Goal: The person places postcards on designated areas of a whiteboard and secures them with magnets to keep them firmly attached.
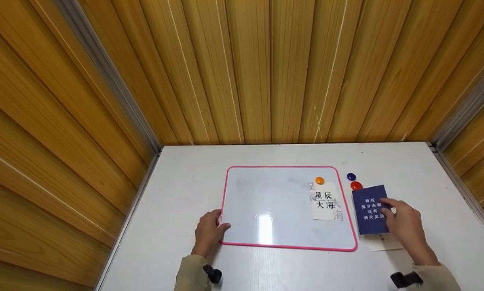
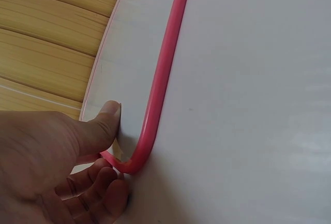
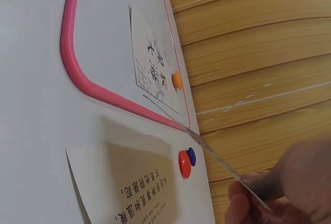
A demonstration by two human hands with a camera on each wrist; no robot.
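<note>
My left hand point(image 1: 209, 231) grips the left edge of a small whiteboard point(image 1: 274, 206) with a pink frame, thumb on its face and fingers under the rim. In my right hand point(image 1: 407, 222), a dark blue card point(image 1: 369, 212) with white characters is pinched by its right edge. The right wrist view shows this card point(image 3: 207, 151) edge-on, raised over a cream card point(image 3: 134, 182) with black characters lying on the table. On the whiteboard's right part, a white card point(image 1: 322, 210) with black and grey characters sits under an orange magnet point(image 1: 320, 180).
A dark blue magnet point(image 1: 351, 176) and a red magnet point(image 1: 356, 185) lie on the white table point(image 1: 177, 182), just right of the whiteboard. Yellow wood-patterned panels point(image 1: 250, 72) close off the back and sides.
</note>
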